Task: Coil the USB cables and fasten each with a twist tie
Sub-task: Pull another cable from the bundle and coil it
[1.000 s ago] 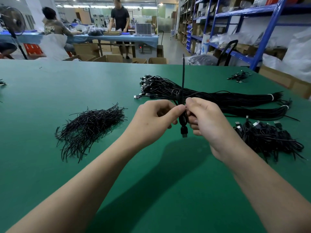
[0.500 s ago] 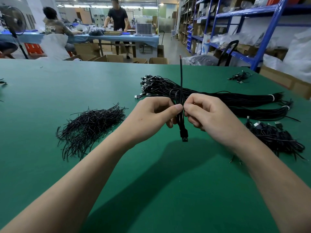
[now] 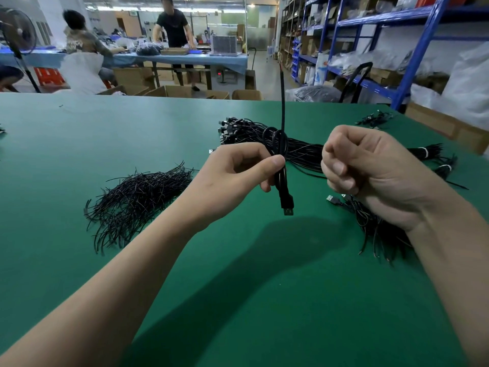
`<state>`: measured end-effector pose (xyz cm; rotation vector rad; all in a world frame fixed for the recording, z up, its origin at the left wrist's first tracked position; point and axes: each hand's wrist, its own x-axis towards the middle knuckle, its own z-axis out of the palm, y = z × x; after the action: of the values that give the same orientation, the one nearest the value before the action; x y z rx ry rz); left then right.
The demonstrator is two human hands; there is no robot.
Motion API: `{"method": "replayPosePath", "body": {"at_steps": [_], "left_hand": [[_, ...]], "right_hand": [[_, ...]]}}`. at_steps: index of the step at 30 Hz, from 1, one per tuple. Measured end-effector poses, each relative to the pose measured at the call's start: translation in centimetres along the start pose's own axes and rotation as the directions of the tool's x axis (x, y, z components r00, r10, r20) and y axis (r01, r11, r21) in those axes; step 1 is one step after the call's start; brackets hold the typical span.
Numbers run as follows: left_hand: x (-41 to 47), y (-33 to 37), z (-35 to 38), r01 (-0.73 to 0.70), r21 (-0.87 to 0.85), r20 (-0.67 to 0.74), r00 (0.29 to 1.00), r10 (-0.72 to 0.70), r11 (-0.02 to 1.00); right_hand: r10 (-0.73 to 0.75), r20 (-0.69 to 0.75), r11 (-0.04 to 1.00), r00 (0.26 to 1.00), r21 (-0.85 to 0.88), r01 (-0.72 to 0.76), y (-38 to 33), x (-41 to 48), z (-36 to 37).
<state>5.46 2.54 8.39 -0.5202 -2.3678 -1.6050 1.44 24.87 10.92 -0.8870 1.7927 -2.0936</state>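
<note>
Our left hand [image 3: 238, 168] pinches a thin black coiled USB cable [image 3: 285, 197] at its waist, thumb pressed against the curled forefinger. The cable's long axis stands nearly upright. Its loops bunch just above the thumb, one stiff tail rises straight up past them, and the plug hangs below the hand, clear of the green desk [image 3: 238, 287].

Our right hand [image 3: 370, 173] hovers to the right of the cable, apart from it. Its fingers are curled into a loose fist in which we see nothing held, though a thin tie could hide there. The thumb covers the waist, so we cannot tell whether a tie already binds the coil.

Everything turns on which side of the pinching hand each thing lies. The loose heap of thin black wire twist ties [image 3: 137, 200] lies well to its left, on the far side from our free hand. The tangle of short black coiled cables [image 3: 378, 229] lies under our right wrist, and the long bundle of straight black cables [image 3: 304, 152] lies just beyond both hands.

If the coil is bound, we judge the short drop to the right the natural move. If not, our right hand must cross over for a tie.
</note>
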Motion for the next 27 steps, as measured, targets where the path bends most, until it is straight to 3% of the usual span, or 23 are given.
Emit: {"method": "replayPosePath", "body": {"at_steps": [6, 10, 13, 17, 22, 25, 27], "left_hand": [[0.1, -0.1, 0.0, -0.043, -0.005, -0.004, 0.999, 0.043, 0.999], [0.0, -0.1, 0.0, -0.06, 0.004, -0.01, 0.998, 0.06, 0.998], [0.1, -0.1, 0.2, -0.044, 0.014, 0.008, 0.999, 0.044, 0.999], [0.0, 0.0, 0.6, -0.049, 0.037, 0.028, 0.998, 0.048, 0.998], [0.2, -0.2, 0.8, -0.096, 0.05, 0.006, 0.995, 0.095, 0.994], [0.2, -0.3, 1.0, -0.226, 0.31, -0.082, 0.961, 0.263, 0.924], [0.2, -0.6, 1.1, -0.298, 0.564, -0.104, 0.9, 0.424, 0.77]], "right_hand": [[-0.008, 0.009, 0.996, 1.0, -0.086, 0.008, 0.2, 0.0, 0.4], [-0.026, -0.094, 0.95, 0.995, -0.312, -0.004, 0.4, 0.2, 0.8], [-0.063, -0.019, 0.838, 0.998, -0.544, 0.042, 1.0, 0.4, 1.1], [-0.114, 0.057, 0.786, 0.992, -0.605, 0.125, 2.1, 0.6, 2.0], [-0.139, -0.047, 0.896, 0.989, -0.432, 0.105, 3.1, 1.0, 2.7], [0.012, -0.136, 0.991, 0.991, -0.134, -0.03, 3.6, 1.1, 3.3], [0.169, -0.097, 0.978, 0.981, 0.138, -0.155, 3.9, 1.0, 3.5]]}}
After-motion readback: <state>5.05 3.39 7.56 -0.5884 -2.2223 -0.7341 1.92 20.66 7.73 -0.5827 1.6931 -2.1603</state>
